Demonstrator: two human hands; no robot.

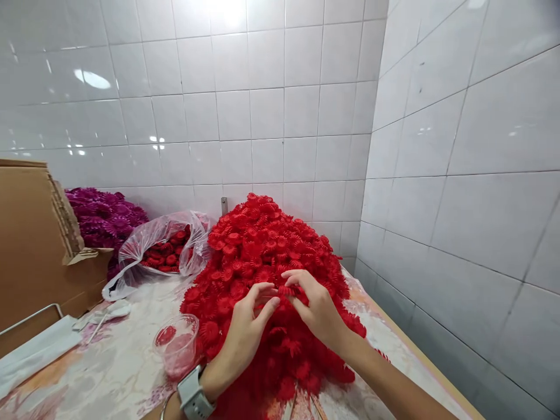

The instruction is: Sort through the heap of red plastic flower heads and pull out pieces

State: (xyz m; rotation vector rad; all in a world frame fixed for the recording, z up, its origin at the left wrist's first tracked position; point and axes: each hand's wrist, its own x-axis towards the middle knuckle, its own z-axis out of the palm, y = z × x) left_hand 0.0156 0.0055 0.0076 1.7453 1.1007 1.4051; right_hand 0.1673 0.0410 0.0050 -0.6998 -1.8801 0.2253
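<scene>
Red flower [286, 290] pinched in our R hand [318, 306]; L hand [247, 321] half open, prob. empty. Weak pinch could drop it on pile [262, 245], near side.

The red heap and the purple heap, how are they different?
The red heap is bright red, the purple heap deep purple. The red heap spreads in the middle, the purple heap sits left, partly behind the cardboard box. Both are piles of frilly pieces.
</scene>
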